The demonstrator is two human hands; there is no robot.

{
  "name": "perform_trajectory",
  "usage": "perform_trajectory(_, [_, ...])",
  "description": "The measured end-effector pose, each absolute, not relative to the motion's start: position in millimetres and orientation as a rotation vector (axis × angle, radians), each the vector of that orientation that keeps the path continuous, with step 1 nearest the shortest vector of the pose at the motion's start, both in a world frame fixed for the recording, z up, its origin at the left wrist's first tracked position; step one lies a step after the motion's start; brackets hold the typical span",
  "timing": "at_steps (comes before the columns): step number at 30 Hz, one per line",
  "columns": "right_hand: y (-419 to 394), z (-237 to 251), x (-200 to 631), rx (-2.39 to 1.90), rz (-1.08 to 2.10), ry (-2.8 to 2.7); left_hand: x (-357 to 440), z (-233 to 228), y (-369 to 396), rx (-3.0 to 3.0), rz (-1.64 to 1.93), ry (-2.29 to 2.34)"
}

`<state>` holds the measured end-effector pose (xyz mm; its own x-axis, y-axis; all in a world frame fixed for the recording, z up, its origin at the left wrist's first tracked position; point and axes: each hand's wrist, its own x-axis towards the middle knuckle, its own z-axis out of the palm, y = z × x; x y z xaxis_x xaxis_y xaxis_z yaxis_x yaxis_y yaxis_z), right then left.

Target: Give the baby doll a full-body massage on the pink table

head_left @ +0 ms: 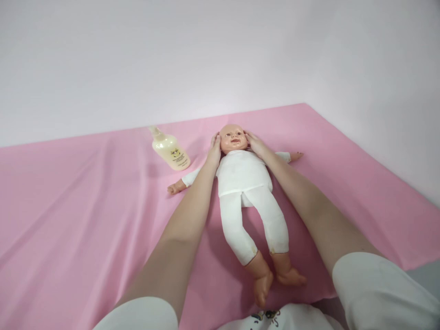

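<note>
A baby doll (243,176) with a cloth body lies on its back, head at the far end and feet towards me. Its hard head is cupped from both sides. My left hand (215,149) presses against the left side of the head, the fingers together along it. Against the other side rests my right hand (256,143), fingertips beside the doll's cheek and temple. Parts of the fingers are hidden behind the head. The doll's arms stretch out sideways beyond my forearms.
A pump bottle (172,151) of pale yellow liquid, its label printed dark, leans or lies tilted left of the doll. Beneath everything spreads a pink cloth (85,206), creased on the left. A pale wall (206,55) rises behind its far edge.
</note>
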<state>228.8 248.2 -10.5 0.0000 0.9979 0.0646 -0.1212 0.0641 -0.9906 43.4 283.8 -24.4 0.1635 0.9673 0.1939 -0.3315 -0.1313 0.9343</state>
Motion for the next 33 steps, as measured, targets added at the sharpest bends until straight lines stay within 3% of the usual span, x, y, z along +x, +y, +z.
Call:
perform_trajectory(17, [250.4,-12.8,236.8,-1.032,1.055,-1.238,43.4,-16.0,280.2,1.293,1.564,0.826])
perform_trajectory(33, [255.1,-17.7,234.6,-1.057,0.996,-1.299,48.0,-32.6,300.8,1.24,1.533,0.949])
